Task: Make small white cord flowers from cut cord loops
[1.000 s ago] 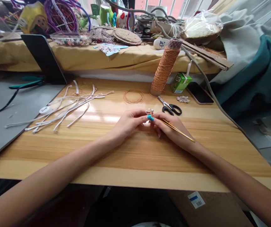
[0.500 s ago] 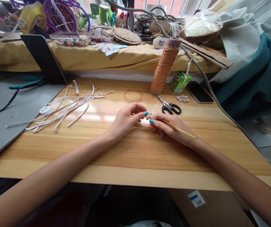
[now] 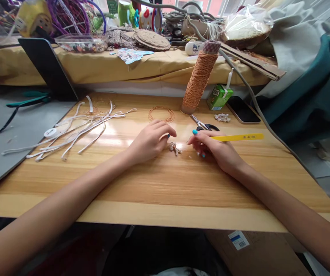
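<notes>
My left hand (image 3: 150,142) rests on the wooden table (image 3: 165,191) with its fingers loosely curled and nothing in it. Just right of its fingertips lies a small cluster of shells on wire (image 3: 174,147), flat on the table between both hands. My right hand (image 3: 213,147) grips flat yellow tweezers (image 3: 238,137), which stick out to the right, level above the table. The right fingertips sit a little to the right of the cluster, apart from it.
Black-handled scissors (image 3: 208,125) lie just behind my right hand, with a coil of copper wire (image 3: 161,114), a tall spool of orange cord (image 3: 198,78), a green juice box (image 3: 219,96), loose shells (image 3: 222,117) and a phone (image 3: 243,110) beyond. White strips (image 3: 78,128) spread at left.
The shell cluster has gone from my fingertips down onto the table. My hands have moved apart, and the right hand has turned so the yellow tweezers point right.
</notes>
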The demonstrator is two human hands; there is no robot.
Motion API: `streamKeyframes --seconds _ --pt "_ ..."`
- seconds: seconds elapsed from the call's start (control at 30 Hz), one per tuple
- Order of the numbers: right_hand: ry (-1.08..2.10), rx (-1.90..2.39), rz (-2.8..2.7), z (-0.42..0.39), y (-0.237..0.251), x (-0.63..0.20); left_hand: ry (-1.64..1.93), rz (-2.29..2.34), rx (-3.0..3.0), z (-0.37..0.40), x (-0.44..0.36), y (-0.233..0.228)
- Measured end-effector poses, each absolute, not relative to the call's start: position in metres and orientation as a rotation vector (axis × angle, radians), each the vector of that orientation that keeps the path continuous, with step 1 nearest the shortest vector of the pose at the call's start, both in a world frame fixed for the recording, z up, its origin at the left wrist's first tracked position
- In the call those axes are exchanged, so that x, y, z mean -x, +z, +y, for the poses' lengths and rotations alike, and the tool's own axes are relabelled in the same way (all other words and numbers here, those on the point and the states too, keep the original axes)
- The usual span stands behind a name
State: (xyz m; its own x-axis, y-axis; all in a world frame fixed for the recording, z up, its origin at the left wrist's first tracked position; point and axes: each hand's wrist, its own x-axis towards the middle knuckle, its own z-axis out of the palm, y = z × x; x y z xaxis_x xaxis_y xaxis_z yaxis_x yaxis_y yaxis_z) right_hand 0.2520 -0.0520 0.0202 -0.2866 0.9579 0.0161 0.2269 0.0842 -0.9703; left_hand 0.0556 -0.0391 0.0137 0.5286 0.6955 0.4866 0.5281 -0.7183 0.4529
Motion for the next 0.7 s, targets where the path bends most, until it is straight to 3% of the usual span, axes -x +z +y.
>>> streamKeyframes --seconds 0.3,0.7 --pt "1.377 1.161 -1.653 -0.057 0.0207 -0.2426 0.702 0.727 -2.839 -0.0429 -0.0491 0.0095" --pt "1.463 1.21 -1.775 -0.0555 0.025 -0.249 0.721 0.616 -2.748 -0.0439 -0.0465 0.0097"
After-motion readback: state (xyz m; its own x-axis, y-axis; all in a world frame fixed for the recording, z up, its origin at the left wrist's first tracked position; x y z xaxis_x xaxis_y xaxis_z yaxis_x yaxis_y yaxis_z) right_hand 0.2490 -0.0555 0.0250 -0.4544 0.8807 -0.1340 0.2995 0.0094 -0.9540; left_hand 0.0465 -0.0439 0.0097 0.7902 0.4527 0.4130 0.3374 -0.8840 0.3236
